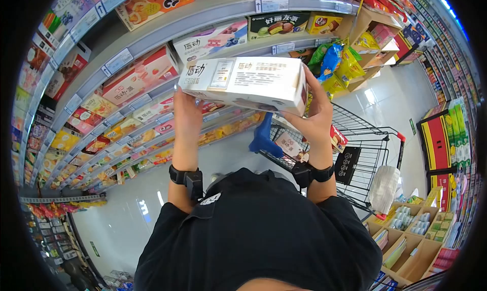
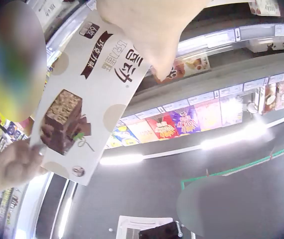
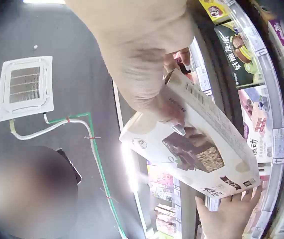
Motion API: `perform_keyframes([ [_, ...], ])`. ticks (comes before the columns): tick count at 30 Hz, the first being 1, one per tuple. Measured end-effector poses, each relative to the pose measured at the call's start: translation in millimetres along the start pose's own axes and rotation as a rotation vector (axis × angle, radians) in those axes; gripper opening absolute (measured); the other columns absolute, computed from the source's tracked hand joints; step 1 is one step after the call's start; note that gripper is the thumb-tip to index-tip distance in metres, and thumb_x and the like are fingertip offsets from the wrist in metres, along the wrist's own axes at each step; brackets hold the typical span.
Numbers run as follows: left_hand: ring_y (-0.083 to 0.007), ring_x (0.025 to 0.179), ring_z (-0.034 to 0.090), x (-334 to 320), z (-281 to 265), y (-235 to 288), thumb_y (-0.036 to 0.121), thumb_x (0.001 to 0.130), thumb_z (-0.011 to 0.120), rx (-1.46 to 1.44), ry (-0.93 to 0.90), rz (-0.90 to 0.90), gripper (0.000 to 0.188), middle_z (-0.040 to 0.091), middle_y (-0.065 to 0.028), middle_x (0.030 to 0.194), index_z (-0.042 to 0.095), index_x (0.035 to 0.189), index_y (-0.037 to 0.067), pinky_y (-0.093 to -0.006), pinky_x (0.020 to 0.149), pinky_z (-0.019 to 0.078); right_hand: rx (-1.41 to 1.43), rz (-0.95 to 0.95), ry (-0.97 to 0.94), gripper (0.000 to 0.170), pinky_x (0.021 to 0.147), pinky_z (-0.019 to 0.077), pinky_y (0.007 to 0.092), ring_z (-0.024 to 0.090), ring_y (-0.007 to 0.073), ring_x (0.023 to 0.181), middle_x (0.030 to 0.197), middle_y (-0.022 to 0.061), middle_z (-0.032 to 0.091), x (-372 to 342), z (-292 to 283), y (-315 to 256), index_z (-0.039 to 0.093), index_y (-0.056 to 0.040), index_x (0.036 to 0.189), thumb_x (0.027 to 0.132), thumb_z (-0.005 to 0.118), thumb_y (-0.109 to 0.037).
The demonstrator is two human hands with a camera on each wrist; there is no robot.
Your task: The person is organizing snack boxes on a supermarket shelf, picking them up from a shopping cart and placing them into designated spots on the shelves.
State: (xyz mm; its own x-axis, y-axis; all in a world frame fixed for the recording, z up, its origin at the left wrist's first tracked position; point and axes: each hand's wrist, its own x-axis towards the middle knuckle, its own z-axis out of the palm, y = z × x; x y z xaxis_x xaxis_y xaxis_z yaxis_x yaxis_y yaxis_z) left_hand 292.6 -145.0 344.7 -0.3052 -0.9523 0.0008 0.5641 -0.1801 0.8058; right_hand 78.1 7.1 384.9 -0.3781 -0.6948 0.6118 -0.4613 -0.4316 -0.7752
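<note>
A long white cake box with printed text on its upward side is held up in front of the shelves. My right hand grips its right end, thumb on the near side and fingers over the far edge. At the other end my left hand holds the box, its fingers mostly hidden behind it in the head view. A picture of chocolate cake covers the box's front in the left wrist view. In the right wrist view the right thumb lies across the front beside that picture.
Shelves with a pink strawberry box, a white blueberry box and a green box stand ahead. A shopping cart holding boxes is at the right, with a blue item over its edge. Wooden bins lie lower right.
</note>
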Motion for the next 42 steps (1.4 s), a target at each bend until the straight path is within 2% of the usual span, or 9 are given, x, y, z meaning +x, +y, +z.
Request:
perform_keyframes([
  [4,-0.0231,0.117,0.044,0.2,3.4,-33.0,0.050,0.090,0.036,-0.263,-0.126,-0.321,0.054,0.046,-0.0065,0.129,0.041,0.129,0.012,-0.0540,0.099,0.0286,0.074,-0.013,0.071,0.082,0.094,0.0397,0.0325,0.054,0.0216,0.108,0.117,0.0144,0.055,-2.9,-6.1,-5.3,0.045,0.0002,0.127,0.054,0.080,-0.010],
  [6,-0.0247,0.117,0.044,-1.0,1.4,-64.9,0.051,0.090,0.035,-0.094,-0.229,-0.255,0.055,0.046,-0.0070,0.128,0.041,0.129,0.013,-0.0572,0.098,0.0277,0.082,-0.074,0.140,0.083,0.093,0.0409,0.0330,0.054,0.0228,0.107,0.117,0.0157,0.055,-2.5,-5.9,-2.2,0.043,0.0016,0.127,0.055,0.081,-0.011],
  [10,-0.0279,0.126,0.036,-21.2,35.6,-63.2,0.050,0.090,0.031,-0.351,-0.045,-0.650,0.057,0.042,-0.0088,0.134,0.038,0.133,0.014,-0.0554,0.101,0.0240,0.058,-0.188,0.130,0.084,0.093,0.0415,0.0353,0.052,0.0257,0.110,0.120,0.0183,0.050,-2.8,-2.8,7.1,0.037,0.0031,0.129,0.059,0.081,-0.013],
  [15,-0.0282,0.123,0.039,-28.1,19.3,-91.7,0.053,0.088,0.031,-0.441,0.008,-0.618,0.059,0.043,-0.0077,0.133,0.038,0.133,0.016,-0.0548,0.101,0.0259,-0.010,-0.195,-0.053,0.082,0.095,0.0399,0.0361,0.050,0.0258,0.111,0.120,0.0187,0.048,-3.8,-6.2,14.8,0.036,0.0037,0.128,0.061,0.081,-0.013],
  [20,-0.0278,0.119,0.045,-41.6,9.7,-99.4,0.050,0.090,0.030,-0.580,-0.079,-0.467,0.055,0.049,-0.0060,0.128,0.042,0.130,0.015,-0.0517,0.098,0.0338,-0.076,-0.287,-0.050,0.060,0.086,0.0425,0.0406,0.054,0.0337,0.097,0.107,0.0181,0.056,6.2,1.5,23.1,0.052,0.0005,0.113,0.058,0.073,-0.012],
  [23,-0.0258,0.115,0.049,-53.1,-1.5,-94.0,0.044,0.091,0.031,-0.443,0.000,-0.397,0.050,0.051,-0.0055,0.126,0.045,0.128,0.014,-0.0503,0.096,0.0369,0.009,-0.050,0.013,0.053,0.090,0.0407,0.0330,0.054,0.0225,0.101,0.109,0.0153,0.053,-4.7,21.5,47.6,0.050,0.0042,0.117,0.065,0.060,-0.001],
  [30,-0.0237,0.114,0.050,-66.6,1.3,-89.9,0.039,0.093,0.030,-0.172,0.305,-0.386,0.046,0.052,-0.0052,0.123,0.044,0.128,0.013,-0.0445,0.093,0.0430,0.032,0.031,0.078,0.053,0.088,0.0425,0.0310,0.056,0.0203,0.099,0.109,0.0148,0.056,0.3,20.5,46.2,0.049,0.0031,0.119,0.068,0.061,-0.003],
  [37,-0.0248,0.121,0.044,-54.6,25.1,-89.2,0.031,0.098,0.024,-0.114,0.011,-0.148,0.045,0.045,-0.0092,0.131,0.035,0.133,0.006,-0.0401,0.099,0.0378,-0.066,-0.067,0.037,0.065,0.088,0.0434,0.0354,0.056,0.0313,0.103,0.116,0.0189,0.054,5.0,-18.5,24.7,0.045,0.0003,0.124,0.063,0.066,-0.009],
  [42,-0.0256,0.115,0.050,-49.2,38.9,-97.2,0.036,0.098,0.024,-0.130,-0.023,-0.202,0.047,0.047,-0.0101,0.129,0.035,0.133,0.006,-0.0381,0.098,0.0413,-0.128,-0.252,0.003,0.073,0.087,0.0443,0.0376,0.057,0.0336,0.101,0.115,0.0206,0.054,-9.7,-42.0,25.2,0.044,0.0024,0.123,0.058,0.072,-0.016],
])
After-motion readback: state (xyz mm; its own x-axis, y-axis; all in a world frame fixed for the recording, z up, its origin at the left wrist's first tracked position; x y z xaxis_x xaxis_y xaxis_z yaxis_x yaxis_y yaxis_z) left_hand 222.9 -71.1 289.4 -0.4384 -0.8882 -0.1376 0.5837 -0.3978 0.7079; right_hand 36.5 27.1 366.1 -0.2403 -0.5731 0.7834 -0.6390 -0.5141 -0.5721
